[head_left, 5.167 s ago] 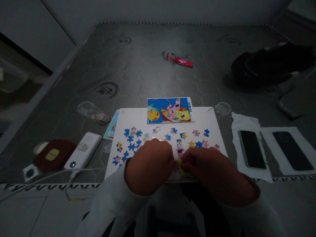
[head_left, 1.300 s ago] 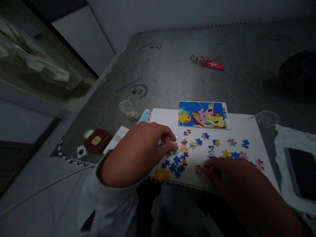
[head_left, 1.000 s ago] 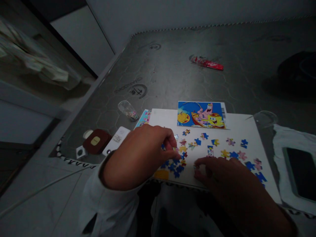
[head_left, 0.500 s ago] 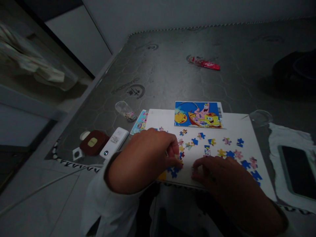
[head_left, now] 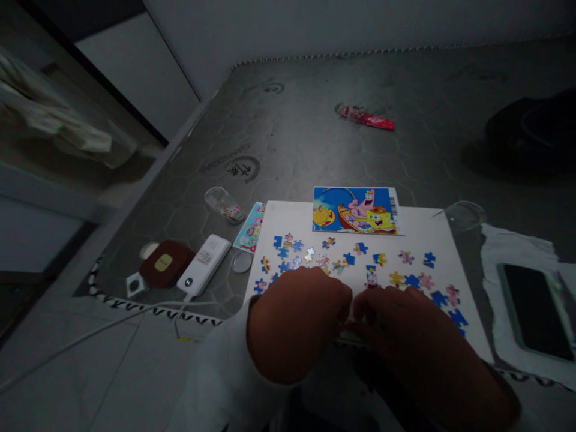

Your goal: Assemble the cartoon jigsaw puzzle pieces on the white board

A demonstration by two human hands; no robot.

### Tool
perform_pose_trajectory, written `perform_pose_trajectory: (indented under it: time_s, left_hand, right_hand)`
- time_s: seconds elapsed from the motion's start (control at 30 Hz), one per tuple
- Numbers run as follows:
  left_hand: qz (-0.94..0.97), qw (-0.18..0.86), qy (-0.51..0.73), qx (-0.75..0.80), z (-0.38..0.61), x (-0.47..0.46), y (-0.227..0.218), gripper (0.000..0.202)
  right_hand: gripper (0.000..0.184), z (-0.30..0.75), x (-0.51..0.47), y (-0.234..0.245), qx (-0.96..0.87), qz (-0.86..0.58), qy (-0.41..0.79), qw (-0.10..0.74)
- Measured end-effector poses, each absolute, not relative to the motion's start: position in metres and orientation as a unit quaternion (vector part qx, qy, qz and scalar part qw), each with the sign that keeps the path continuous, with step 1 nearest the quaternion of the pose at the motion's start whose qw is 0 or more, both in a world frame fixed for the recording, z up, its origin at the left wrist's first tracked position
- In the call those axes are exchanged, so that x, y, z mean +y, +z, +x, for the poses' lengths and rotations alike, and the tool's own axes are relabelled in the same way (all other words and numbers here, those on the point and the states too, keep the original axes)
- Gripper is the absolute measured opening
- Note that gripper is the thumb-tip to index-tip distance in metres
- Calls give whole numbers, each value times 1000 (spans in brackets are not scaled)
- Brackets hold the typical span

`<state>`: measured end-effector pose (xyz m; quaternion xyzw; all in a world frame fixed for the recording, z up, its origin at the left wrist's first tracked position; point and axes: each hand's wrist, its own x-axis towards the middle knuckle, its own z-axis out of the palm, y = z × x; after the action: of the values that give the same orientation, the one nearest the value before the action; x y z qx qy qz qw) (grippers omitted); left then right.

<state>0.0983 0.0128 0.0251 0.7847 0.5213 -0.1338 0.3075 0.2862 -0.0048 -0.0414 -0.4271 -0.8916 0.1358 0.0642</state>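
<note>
A grey quilted mat (head_left: 292, 138) runs from the wall to a black-and-white braided front edge, with a broad stretch of it between the picture card and the red wrapper (head_left: 366, 117). A white board (head_left: 423, 227) lies flat by that front edge.

Over the board's near edge, the left hand (head_left: 301, 318) and right hand (head_left: 405, 336) come close together, fingers curled inward; I can't tell what, if anything, they pinch. The picture card (head_left: 355, 210), showing SpongeBob and Patrick in a boat, overlaps the board's far edge, a barcode along its right side.

On the right, just off the board, a smartphone (head_left: 535, 312) rests on white paper (head_left: 490, 282). Left, the power bank (head_left: 204, 267) carries fine print too small to read, as does the brown case's (head_left: 177, 267) pale label. The mat's round printed mark is too dim to make out.

Jigsaw pieces (head_left: 412, 280) lie scattered across the board, on both sides of the hands.
</note>
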Motion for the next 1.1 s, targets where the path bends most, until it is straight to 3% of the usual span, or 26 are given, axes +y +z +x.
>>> perform_pose_trajectory:
  time_s: [0.53,0.77,1.1]
  left_hand:
    - [778,302,-153,529,117,13,21,27]
    - [757,267,-146,578,125,11,27,28]
    - [764,262,-125,577,126,9,26,27]
  right_hand:
    - [31,309,0,-40,-893,-437,83,75]
    - [25,309,3,-30,-898,-415,83,117]
    - [27,327,3,-45,-870,-476,93,87]
